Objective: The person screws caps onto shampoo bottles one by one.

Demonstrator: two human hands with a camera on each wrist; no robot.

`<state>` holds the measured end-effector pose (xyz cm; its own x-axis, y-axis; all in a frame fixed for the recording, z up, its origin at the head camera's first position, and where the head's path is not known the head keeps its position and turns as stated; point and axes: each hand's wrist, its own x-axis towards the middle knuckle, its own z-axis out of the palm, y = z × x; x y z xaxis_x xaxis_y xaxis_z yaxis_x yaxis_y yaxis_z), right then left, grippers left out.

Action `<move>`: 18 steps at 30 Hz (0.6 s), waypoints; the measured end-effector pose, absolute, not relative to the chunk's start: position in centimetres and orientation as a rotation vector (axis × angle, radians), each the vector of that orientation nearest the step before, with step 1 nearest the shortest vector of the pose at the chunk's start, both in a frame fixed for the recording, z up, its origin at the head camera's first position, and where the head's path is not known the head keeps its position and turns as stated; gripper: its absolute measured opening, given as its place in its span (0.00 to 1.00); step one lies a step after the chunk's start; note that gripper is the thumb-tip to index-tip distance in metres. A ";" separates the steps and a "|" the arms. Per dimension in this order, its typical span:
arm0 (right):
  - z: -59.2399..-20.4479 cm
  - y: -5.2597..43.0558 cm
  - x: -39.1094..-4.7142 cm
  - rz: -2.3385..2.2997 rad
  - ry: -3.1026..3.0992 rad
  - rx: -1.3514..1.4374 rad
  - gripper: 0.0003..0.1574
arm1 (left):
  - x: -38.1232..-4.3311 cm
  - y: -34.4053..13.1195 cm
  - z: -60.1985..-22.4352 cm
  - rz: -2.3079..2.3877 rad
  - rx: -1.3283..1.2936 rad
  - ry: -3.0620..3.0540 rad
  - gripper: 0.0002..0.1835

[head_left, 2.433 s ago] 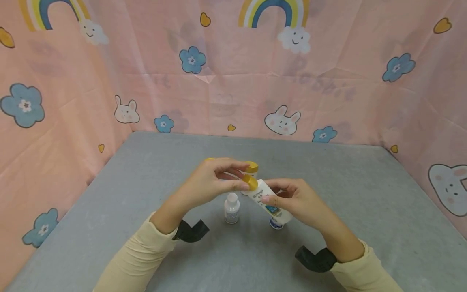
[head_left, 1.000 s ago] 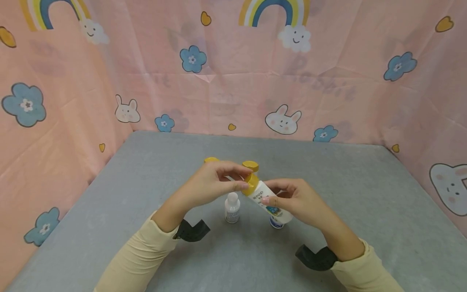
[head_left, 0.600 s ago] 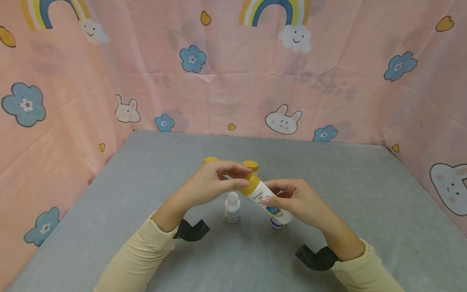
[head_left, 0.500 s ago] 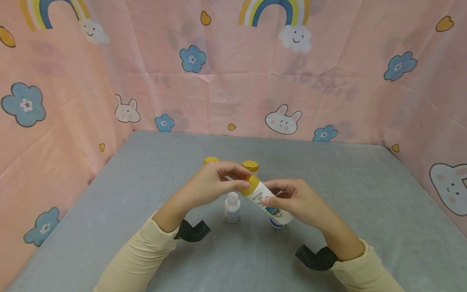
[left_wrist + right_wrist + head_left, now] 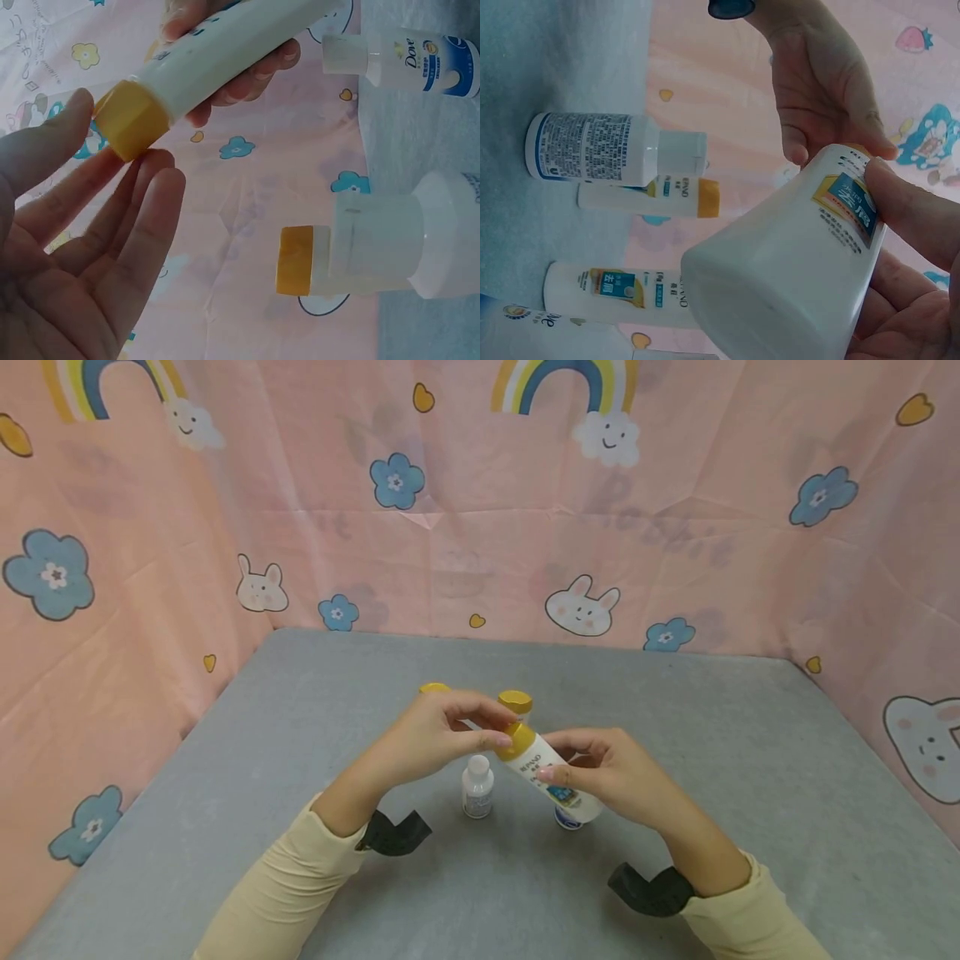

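A white shampoo bottle with a yellow cap is held tilted above the table, cap up and to the left. My right hand grips its body, thumb on the label side. With thumb and fingertips my left hand pinches the cap; the left wrist view shows the thumb on one side of the yellow cap and the fingers on the other. Below the hands stands a small white bottle. A Dove bottle is partly hidden under the held bottle in the head view.
Two more yellow-capped bottles stand behind the hands; one yellow top shows between them, another yellow top past my left hand. The grey table ends at a pink patterned cloth at the back and sides.
Both hands stay in nearly the same place. My left fingers have shifted slightly on the cap, more of which shows now than 2.4 seconds ago. The standing bottles have not moved.
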<state>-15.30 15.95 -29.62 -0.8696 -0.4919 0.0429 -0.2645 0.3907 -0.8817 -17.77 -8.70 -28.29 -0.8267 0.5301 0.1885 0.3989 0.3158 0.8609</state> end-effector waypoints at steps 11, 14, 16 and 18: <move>-29.6 16.1 -15.3 -1.503 2.388 -0.699 0.21 | -17.6 -8.7 -28.2 1.591 1.008 2.381 0.20; -29.5 16.1 -15.3 -1.510 2.380 -0.709 0.21 | -17.7 -8.8 -28.3 1.590 1.013 2.386 0.19; -29.6 16.1 -15.3 -1.511 2.378 -0.718 0.21 | -17.7 -8.8 -28.3 1.585 1.028 2.374 0.17; -29.6 16.2 -15.3 -1.510 2.376 -0.722 0.21 | -17.7 -8.8 -28.3 1.582 1.058 2.357 0.15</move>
<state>-15.31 16.17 -29.60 -0.8508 -0.5216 0.0645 -0.2798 0.3456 -0.8957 -17.71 -8.82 -28.32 -0.7505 0.6002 0.2766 0.4835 0.2133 0.8490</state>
